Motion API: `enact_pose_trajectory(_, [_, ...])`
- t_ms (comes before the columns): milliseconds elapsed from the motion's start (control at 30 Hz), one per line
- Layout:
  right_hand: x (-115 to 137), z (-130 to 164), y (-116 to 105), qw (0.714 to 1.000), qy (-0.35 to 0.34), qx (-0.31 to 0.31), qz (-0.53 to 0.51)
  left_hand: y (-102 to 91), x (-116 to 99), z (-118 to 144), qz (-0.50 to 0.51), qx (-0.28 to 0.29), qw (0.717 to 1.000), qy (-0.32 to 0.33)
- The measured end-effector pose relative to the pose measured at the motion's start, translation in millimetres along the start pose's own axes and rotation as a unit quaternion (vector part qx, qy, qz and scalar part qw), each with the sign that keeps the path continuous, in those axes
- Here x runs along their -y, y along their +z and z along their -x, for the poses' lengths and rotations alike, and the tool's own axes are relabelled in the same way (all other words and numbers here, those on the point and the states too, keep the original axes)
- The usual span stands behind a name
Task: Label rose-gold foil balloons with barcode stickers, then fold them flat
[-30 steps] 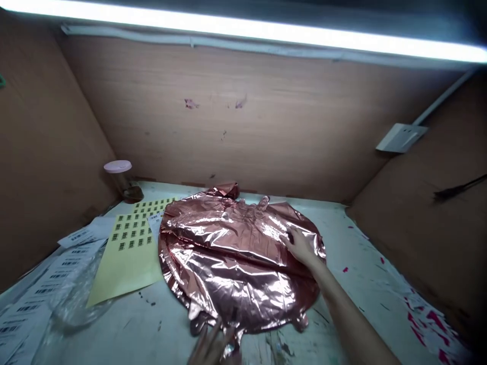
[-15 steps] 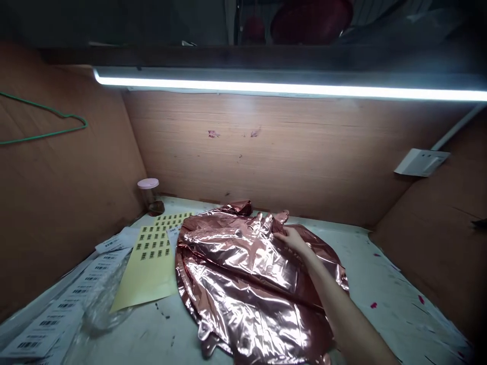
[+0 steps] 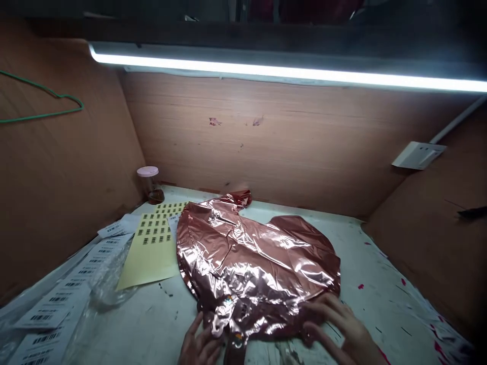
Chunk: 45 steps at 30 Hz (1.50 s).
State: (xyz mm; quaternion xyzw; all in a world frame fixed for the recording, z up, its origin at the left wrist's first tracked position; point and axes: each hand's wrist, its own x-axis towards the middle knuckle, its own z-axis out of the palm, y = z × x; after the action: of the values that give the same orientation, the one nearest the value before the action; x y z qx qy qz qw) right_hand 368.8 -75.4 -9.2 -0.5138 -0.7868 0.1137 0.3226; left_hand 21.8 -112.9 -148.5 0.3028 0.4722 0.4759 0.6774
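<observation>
A shiny rose-gold foil balloon (image 3: 258, 253), flat and wrinkled, lies folded over on the work surface in front of me. My right hand (image 3: 344, 327) is at its lower right edge, with fingers stretched out and apart over the foil. At the lower left my left hand (image 3: 200, 347) rests beside the small foil tabs, its fingers spread and its lower part cut off by the frame. A dark strip of the foil hangs down between the hands.
Left of the foil lie a yellow sticker sheet (image 3: 152, 258), barcode labels (image 3: 57, 300) and clear plastic wrap (image 3: 108, 276). A pink-lidded jar (image 3: 148, 185) stands in the back left corner. Wooden walls enclose the table (image 3: 152, 324); a green hanger (image 3: 49, 91) hangs left.
The far part of the foil has been folded down toward me. My right hand has come back from the foil's middle to its near right edge, and my left hand has entered at the bottom.
</observation>
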Motion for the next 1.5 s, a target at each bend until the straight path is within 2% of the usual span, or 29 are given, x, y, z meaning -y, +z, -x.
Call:
enact_pose_trajectory(67, [-26.1,0.5,-1.7,0.994,0.099,-0.034,-0.016,2.2,-8.1,8.2,0.092,-0.118,0.989,-0.009])
enact_pose_trajectory(133, [-49.7,-0.5,0.7,0.987,0.149,-0.059,0.009,4.8,-21.4,16.5,0.147,-0.183,0.972,-0.011])
enact_pose_trajectory(200, [-63.4,-1.1,9.4,0.990,0.124,-0.033,0.054,6.5,-37.4,23.1,0.192,-0.181,0.964,-0.039])
enact_pose_trajectory(267, [-64.5,-2.7,25.5,0.994,0.048,0.036,0.086,8.7,-51.8,28.6,0.201,-0.159,0.965,-0.063])
enact_pose_trajectory(333, [-56.2,-8.4,46.8,0.990,-0.038,0.076,0.115,12.7,-61.1,33.7,0.177,-0.153,0.971,-0.049])
enact_pose_trajectory(433, [-39.4,-27.1,77.4,0.983,-0.129,0.058,0.119,19.7,-64.8,39.9,0.135,-0.166,0.977,0.001])
enact_pose_trajectory(500, [-31.7,-44.1,88.5,0.982,-0.156,0.045,0.092,21.9,-63.3,42.2,0.117,-0.167,0.979,0.010])
enact_pose_trajectory(600, [-26.0,-67.5,82.3,0.987,-0.150,0.020,0.059,19.8,-61.8,44.2,0.102,-0.182,0.978,0.021])
enact_pose_trajectory(667, [-24.4,-76.7,66.0,0.990,-0.134,0.000,0.032,15.7,-63.2,45.5,0.106,-0.201,0.973,0.038])
enact_pose_trajectory(733, [-24.5,-78.5,48.4,0.991,-0.132,0.007,-0.009,10.4,-66.3,45.9,0.126,-0.199,0.971,0.034])
enact_pose_trajectory(800, [-27.0,-71.5,37.5,0.987,-0.144,0.047,-0.045,5.3,-69.1,44.0,0.161,-0.180,0.970,0.004])
enact_pose_trajectory(867, [-31.3,-55.4,37.0,0.982,-0.152,0.094,-0.056,2.6,-70.7,39.1,0.201,-0.159,0.966,-0.033])
enact_pose_trajectory(967, [-36.4,-21.1,50.2,0.983,-0.128,0.131,-0.036,7.5,-72.3,29.8,0.241,-0.143,0.956,-0.083])
enact_pose_trajectory(1033, [-35.5,1.6,60.1,0.986,-0.091,0.141,-0.013,15.8,-75.5,25.2,0.237,-0.156,0.954,-0.097])
enact_pose_trajectory(1133, [-25.1,28.8,70.1,0.991,-0.033,0.126,-0.030,28.4,-85.2,22.4,0.214,-0.182,0.954,-0.107])
enact_pose_trajectory(1200, [-13.6,43.1,75.0,0.993,0.042,0.068,-0.090,34.1,-93.6,22.3,0.215,-0.183,0.951,-0.124])
enact_pose_trajectory(1233, [-7.4,49.4,77.5,0.985,0.107,0.029,-0.133,36.3,-97.7,22.3,0.218,-0.180,0.950,-0.131])
enact_pose_trajectory(1267, [-1.1,54.9,79.7,0.965,0.189,-0.011,-0.184,38.1,-101.7,22.1,0.221,-0.177,0.949,-0.135])
enact_pose_trajectory(1300, [4.9,59.6,81.7,0.927,0.282,-0.048,-0.245,39.7,-105.2,21.6,0.221,-0.175,0.950,-0.136])
enact_pose_trajectory(1333, [10.5,63.2,83.1,0.869,0.371,-0.079,-0.317,41.0,-108.2,20.6,0.219,-0.175,0.950,-0.134])
enact_pose_trajectory(1367, [15.6,65.4,83.6,0.796,0.445,-0.100,-0.398,42.1,-110.6,19.2,0.213,-0.176,0.952,-0.131])
enact_pose_trajectory(1433, [23.5,66.0,82.5,0.635,0.530,-0.118,-0.549,42.9,-113.5,15.0,0.199,-0.162,0.959,-0.122])
enact_pose_trajectory(1467, [26.1,64.7,81.1,0.568,0.545,-0.121,-0.605,42.5,-113.9,12.6,0.192,-0.151,0.963,-0.115])
enact_pose_trajectory(1500, [27.7,62.7,79.6,0.520,0.548,-0.123,-0.644,41.7,-113.9,10.1,0.185,-0.143,0.966,-0.109])
